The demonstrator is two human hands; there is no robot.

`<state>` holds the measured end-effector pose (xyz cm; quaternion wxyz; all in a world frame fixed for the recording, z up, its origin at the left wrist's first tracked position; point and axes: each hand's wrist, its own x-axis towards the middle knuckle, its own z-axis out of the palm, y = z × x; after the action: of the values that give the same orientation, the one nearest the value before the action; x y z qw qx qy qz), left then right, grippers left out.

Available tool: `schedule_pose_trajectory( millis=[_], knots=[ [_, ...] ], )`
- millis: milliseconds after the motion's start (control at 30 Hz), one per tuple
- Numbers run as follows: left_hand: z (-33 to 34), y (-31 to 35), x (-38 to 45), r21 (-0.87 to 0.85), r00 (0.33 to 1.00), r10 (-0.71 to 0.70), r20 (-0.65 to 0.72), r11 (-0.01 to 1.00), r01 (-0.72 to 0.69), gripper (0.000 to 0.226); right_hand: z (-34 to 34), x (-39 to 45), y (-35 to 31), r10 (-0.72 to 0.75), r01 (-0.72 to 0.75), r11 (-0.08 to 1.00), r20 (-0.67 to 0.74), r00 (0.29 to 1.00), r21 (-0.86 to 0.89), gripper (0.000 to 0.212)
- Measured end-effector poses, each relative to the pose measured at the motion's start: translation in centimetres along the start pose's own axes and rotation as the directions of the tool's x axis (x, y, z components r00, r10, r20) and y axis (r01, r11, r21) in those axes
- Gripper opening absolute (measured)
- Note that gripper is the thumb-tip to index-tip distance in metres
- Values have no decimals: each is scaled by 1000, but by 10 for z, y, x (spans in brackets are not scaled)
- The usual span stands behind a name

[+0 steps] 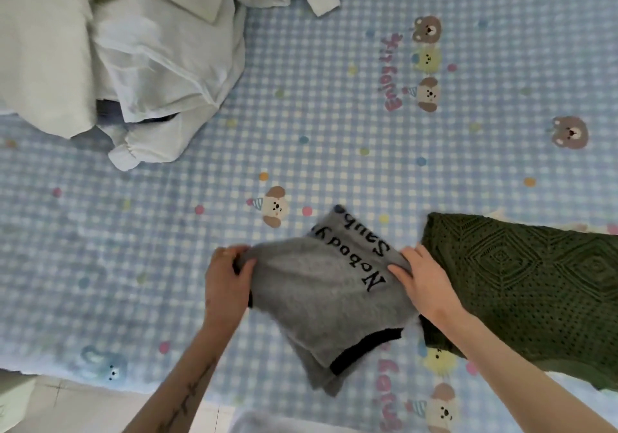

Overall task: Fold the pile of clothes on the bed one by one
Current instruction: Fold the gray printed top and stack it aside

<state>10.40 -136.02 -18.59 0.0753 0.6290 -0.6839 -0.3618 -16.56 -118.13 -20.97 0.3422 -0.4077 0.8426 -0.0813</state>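
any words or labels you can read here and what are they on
"Nobody" in black letters, upside down to the camera, on the grey garment gripped by the left hand and right hand.
"Saub...", the row above it, cut off at the fold.
"Enjoy it" in pink, sideways, on the checked bedsheet.
Pink lettering at the sheet's lower edge: partly cut off, unreadable.

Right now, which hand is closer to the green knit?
Right. The right hand holds the grey garment's edge right beside the green knit. The left hand grips the garment's far side.
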Motion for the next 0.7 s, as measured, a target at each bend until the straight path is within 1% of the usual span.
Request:
schedule_pose_trajectory(
  millis=[33,67,100,133,167,200,233,267,333,433,567,633,700],
  knots=[
    [1,4,15,-45,999,-35,-14,998,34,32,2,-3,1,79,-79,997,19,997,9,19],
    [4,4,22,-113,993,-116,-1,987,115,45,4,-4,1,144,-143,989,37,989,-20,22],
    [10,3,22,-182,973,-225,46,956,230,61,5,-3,0,181,-178,981,29,983,-72,29],
    [19,-1,12,-234,938,-329,113,908,347,78,5,1,-2,186,-185,977,-4,983,-108,37],
    [29,-5,-6,-258,891,-415,184,854,451,89,5,7,-7,180,-183,978,-40,983,-98,45],
    [39,-6,-28,-264,844,-481,238,804,533,93,5,13,-14,184,-187,981,-52,982,-53,49],
    [49,-6,-49,-260,804,-531,269,763,591,92,6,20,-22,196,-196,981,-36,980,-2,49],
    [57,-5,-65,-260,781,-562,273,738,622,89,9,25,-29,203,-203,979,1,979,34,45],
    [71,3,-83,-270,765,-594,248,716,643,81,17,30,-36,194,-197,977,44,980,85,33],
    [82,23,-92,-270,784,-568,250,737,620,76,18,20,-35,171,-166,967,-7,985,195,23],
    [82,38,-101,-294,838,-485,248,787,542,77,15,-5,-23,32,-39,987,46,998,155,37],
    [75,44,-103,-333,882,-418,219,817,470,73,10,-16,-23,-9,10,976,-4,1000,216,37],
    [66,56,-104,-359,925,-321,201,855,375,69,-3,-25,-26,24,7,951,-96,995,308,37]
  ],
)
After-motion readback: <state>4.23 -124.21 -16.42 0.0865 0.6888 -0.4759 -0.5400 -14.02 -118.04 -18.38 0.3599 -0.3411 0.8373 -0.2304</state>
